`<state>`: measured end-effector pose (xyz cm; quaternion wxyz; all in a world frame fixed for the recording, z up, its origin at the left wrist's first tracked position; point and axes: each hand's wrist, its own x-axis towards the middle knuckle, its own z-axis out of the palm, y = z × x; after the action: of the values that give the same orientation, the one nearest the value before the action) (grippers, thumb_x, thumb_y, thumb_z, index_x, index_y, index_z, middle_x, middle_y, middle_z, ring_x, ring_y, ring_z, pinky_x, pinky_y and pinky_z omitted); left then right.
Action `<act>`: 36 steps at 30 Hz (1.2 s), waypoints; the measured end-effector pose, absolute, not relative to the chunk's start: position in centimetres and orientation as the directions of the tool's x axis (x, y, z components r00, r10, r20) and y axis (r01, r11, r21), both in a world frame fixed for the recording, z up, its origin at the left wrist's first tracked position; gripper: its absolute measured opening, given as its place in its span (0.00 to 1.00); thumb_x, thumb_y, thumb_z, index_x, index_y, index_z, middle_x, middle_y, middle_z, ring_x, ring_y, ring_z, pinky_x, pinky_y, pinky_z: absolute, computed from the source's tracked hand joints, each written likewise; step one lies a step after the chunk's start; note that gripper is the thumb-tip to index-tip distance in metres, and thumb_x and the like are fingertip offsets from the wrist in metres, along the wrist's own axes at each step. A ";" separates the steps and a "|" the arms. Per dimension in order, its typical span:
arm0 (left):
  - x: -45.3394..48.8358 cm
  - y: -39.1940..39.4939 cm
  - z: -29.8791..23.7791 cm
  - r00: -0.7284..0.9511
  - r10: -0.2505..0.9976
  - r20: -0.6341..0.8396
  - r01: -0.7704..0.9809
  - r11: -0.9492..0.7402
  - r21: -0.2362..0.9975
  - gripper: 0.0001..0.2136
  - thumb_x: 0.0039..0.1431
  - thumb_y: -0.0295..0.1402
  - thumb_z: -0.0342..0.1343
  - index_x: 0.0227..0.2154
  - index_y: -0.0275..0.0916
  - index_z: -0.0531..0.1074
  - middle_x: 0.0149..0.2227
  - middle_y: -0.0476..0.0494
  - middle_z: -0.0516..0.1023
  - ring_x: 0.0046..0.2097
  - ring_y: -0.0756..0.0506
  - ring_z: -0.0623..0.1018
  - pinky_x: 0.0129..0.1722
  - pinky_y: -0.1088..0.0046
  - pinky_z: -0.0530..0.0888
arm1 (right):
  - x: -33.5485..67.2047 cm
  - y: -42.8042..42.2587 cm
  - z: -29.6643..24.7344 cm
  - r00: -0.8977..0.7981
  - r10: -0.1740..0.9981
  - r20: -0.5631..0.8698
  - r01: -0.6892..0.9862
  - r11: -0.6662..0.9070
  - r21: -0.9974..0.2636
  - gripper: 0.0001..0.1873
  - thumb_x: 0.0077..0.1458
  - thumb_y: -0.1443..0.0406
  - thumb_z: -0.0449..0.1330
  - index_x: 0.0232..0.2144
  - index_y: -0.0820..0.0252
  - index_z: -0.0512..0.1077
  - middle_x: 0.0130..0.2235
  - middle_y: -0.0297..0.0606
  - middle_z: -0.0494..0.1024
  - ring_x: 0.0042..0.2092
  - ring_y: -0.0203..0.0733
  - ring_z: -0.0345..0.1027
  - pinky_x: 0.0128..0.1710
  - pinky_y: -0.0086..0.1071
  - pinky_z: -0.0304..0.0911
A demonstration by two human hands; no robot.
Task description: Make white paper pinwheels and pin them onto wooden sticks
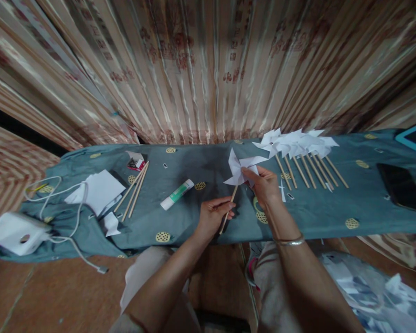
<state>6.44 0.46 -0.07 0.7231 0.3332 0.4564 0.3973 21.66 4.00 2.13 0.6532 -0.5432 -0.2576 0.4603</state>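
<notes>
A white paper pinwheel [236, 167] on a wooden stick [233, 196] is held over the front half of the cloth-covered table. My left hand [213, 215] grips the stick low down, thumb and fingers closed round it. At the pinwheel's middle, my right hand [263, 185] pinches the folded paper; its fingertips are partly hidden by the blades. A glue stick [176, 194] lies to the left of my left hand. Behind and right of my right hand, several finished-looking pinwheels [298, 142] lie in an overlapping row, sticks toward me.
Left on the table [180, 222] are loose sticks [137, 192], a small open box [136, 162], white paper sheets [102, 187] and a white device [19, 232] with a cable. A black phone [404, 187] lies at right. A plastic bag [370, 286] with paper scraps stands below.
</notes>
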 end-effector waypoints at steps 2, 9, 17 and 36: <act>6.4 0.5 0.0 0.266 0.878 -0.397 -0.279 0.465 0.840 0.18 0.35 0.37 0.73 0.31 0.33 0.82 0.26 0.44 0.82 0.21 0.52 0.74 0.23 0.76 0.73 | 21.6 4.0 2.1 0.445 0.880 -0.165 -0.327 -0.012 -0.945 0.16 0.27 0.57 0.76 0.19 0.56 0.77 0.20 0.29 0.76 0.22 0.33 0.64 0.25 0.30 0.62; 6.4 0.5 0.0 0.266 0.881 -0.391 -0.289 0.460 0.840 0.18 0.33 0.38 0.73 0.30 0.34 0.82 0.26 0.44 0.82 0.21 0.52 0.74 0.22 0.76 0.73 | 21.6 4.0 2.1 0.436 0.884 -0.169 -0.334 -0.015 -0.943 0.16 0.28 0.56 0.76 0.18 0.56 0.76 0.20 0.28 0.75 0.22 0.32 0.63 0.23 0.29 0.61; 6.5 0.7 0.1 0.257 0.887 -0.383 -0.304 0.450 0.840 0.16 0.34 0.36 0.72 0.29 0.34 0.81 0.25 0.45 0.81 0.21 0.53 0.74 0.22 0.77 0.72 | 21.5 4.0 2.5 0.420 0.892 -0.167 -0.322 -0.026 -0.946 0.17 0.30 0.55 0.75 0.20 0.56 0.76 0.21 0.29 0.76 0.23 0.33 0.66 0.24 0.28 0.63; 6.5 1.1 0.0 0.223 0.898 -0.378 -0.332 0.435 0.837 0.18 0.33 0.37 0.73 0.29 0.33 0.80 0.26 0.45 0.81 0.21 0.52 0.74 0.23 0.76 0.72 | 22.0 3.6 2.7 0.426 0.878 -0.220 -0.372 -0.051 -0.927 0.15 0.29 0.58 0.76 0.19 0.57 0.77 0.23 0.30 0.79 0.24 0.30 0.67 0.23 0.25 0.62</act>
<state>6.52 1.05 -0.03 0.7166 0.3133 0.4516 0.4294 21.98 3.65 2.70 0.6479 -0.5414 -0.2335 0.4823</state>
